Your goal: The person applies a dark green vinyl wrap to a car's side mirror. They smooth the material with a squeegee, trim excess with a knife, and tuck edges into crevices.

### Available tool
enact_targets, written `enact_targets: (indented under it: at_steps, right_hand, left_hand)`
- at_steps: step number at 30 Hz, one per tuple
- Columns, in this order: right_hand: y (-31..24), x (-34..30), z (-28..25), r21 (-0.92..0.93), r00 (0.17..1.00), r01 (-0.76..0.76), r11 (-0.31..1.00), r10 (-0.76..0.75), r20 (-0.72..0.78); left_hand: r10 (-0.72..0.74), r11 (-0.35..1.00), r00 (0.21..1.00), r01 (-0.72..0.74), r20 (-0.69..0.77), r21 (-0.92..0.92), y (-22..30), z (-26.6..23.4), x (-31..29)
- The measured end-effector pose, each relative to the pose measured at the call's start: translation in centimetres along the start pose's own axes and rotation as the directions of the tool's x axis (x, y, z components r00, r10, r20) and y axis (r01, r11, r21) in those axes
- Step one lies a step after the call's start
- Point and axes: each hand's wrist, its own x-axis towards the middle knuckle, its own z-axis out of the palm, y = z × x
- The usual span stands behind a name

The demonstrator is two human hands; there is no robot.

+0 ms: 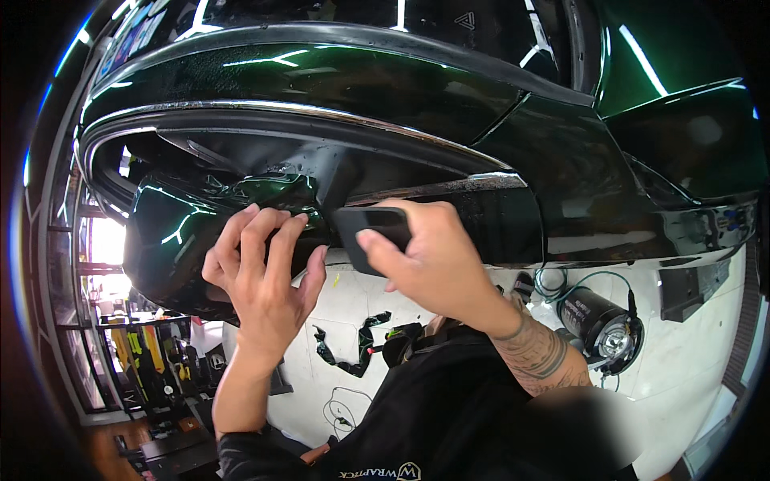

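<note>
My left hand (pixel 269 268) rests on a rounded, glossy dark-green car part (pixel 172 240), its fingers spread and bent with the thumb apart. Just beyond the fingertips, green film (pixel 277 191) looks loose and wrinkled along the part's upper edge. In my right hand (pixel 437 256) is a black, flat squeegee (pixel 375 228) with rounded corners, gripped between thumb and fingers. One edge of it faces the right end of the rounded part. Whether it touches there, I cannot tell.
Dark-green car bodywork (pixel 385 80) with chrome trim (pixel 493 181) stretches across the far side. Cut film scraps (pixel 353 367) lie on the pale floor (pixel 321 298). At right stands a black cylindrical machine (pixel 589 317) with green hoses. A rack of tools (pixel 144 361) is at lower left.
</note>
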Motion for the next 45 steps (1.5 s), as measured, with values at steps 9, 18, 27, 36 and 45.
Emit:
enact_targets:
  at_steps: [9,18,27,36,45]
  right_hand:
    - [1.3,0.9,1.9,-0.079,0.963,0.234,0.969,-0.242,-0.118]
    - [5.4,0.2,5.0,0.193,0.955,0.233,0.953,-0.186,-0.232]
    - [6.5,-1.7,2.1,0.35,0.991,-0.116,0.93,0.083,0.11]
    - [5.3,0.1,1.8,0.109,0.993,0.117,0.987,-0.119,0.016]
    - [1.2,1.3,2.1,-0.124,0.905,0.417,0.9,-0.424,-0.033]
  left_hand:
    - [-0.086,0.996,0.996,0.086,-0.002,-0.035,0.5,1.4,-0.5]
    - [-0.044,0.999,0.998,0.045,0.054,-0.001,0.1,1.1,-0.4]
    - [0.08,0.993,0.982,-0.064,0.171,-0.097,-2.7,-2.7,1.2]
    - [0.121,0.992,0.984,-0.116,0.128,-0.051,-3.1,-3.9,5.0]
    - [0.223,0.934,0.544,0.117,0.809,-0.337,-7.4,-2.1,14.1]
